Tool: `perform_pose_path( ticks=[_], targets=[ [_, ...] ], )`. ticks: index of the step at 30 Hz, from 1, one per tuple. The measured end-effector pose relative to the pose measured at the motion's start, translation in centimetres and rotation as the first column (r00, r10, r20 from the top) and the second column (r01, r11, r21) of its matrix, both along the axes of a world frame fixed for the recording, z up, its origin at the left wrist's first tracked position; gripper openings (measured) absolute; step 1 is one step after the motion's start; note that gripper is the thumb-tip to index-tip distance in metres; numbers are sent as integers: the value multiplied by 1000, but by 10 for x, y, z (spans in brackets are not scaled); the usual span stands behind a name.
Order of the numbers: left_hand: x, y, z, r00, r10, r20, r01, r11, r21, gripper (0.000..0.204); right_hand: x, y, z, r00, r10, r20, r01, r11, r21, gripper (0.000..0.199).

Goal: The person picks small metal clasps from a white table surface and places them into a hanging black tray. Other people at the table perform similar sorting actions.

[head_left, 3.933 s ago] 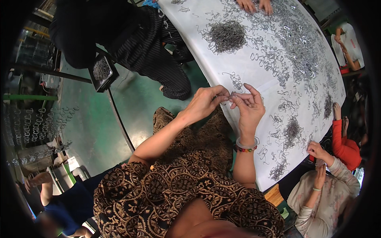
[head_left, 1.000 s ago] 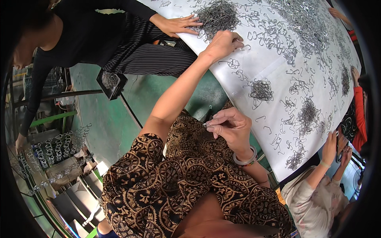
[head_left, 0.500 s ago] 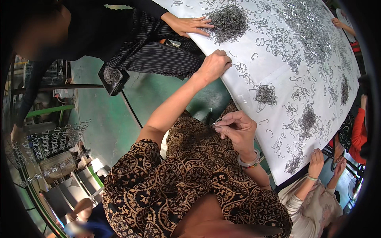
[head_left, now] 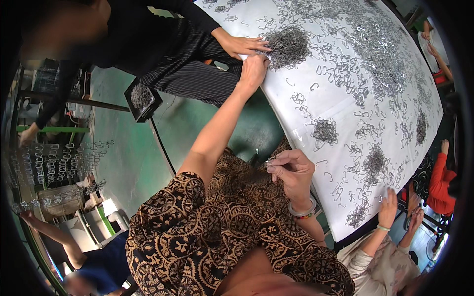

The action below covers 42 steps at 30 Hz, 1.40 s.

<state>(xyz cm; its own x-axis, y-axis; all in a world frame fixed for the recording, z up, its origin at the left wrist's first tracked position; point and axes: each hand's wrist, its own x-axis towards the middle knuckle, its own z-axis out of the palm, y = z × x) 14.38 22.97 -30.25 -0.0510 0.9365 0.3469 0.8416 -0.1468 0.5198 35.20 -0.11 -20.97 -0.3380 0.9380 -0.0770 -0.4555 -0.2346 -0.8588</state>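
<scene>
— Both hands are busy, yes? Where is each one?

— Left hand (head_left: 253, 69) is stretched far out to the near edge of the table (head_left: 316, 163). It lies mostly closed, knuckles up, on the rim of the big pile (head_left: 290, 45) of small metal hooks; whether it already holds some, I cannot tell. Right hand (head_left: 292, 170) is close to the body, just off the table edge, fingers pinched together on one or a few hooks (head_left: 269, 162).

— Another person's hand is there too?

— Yes, a hand (head_left: 242, 45) from a black sleeve rests on the same pile, touching the left hand's side.

— How will these hooks handle?

— I judge them light, stiff and thin, a little slippery, and they tangle easily in a heap. Better to pinch one by its bend with the fingertips and lift it free, not to grab a handful.
</scene>
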Motion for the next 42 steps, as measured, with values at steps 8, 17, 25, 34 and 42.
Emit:
perform_pose_path(
  ticks=[8, 17, 25, 34, 42],
  targets=[
    [12, 23, -16, 889, -61, -455, 39, 998, -59, 34, -1, 8, -1, 998, -60, 18, 59, 998, 9, 21],
    [-8, -12, 23, 867, 64, 495, 110, 943, -313, 18, -5, 25, -2, 992, -118, 49, 116, 992, 42, 20],
    [12, -176, 128, 378, -214, 901, 466, 885, 15, 8, -23, 40, -9, 959, -277, -63, 278, 961, -2, 23],
    [44, -187, 117, 784, -276, 556, 217, 961, 170, 9, -34, 39, -14, 919, -390, 55, 382, 917, 117, 23],
    [39, -183, 113, 675, -260, 691, 173, 966, 194, 8, 9, 83, -23, 753, -462, 469, 238, 855, 460, 36]
  ],
)
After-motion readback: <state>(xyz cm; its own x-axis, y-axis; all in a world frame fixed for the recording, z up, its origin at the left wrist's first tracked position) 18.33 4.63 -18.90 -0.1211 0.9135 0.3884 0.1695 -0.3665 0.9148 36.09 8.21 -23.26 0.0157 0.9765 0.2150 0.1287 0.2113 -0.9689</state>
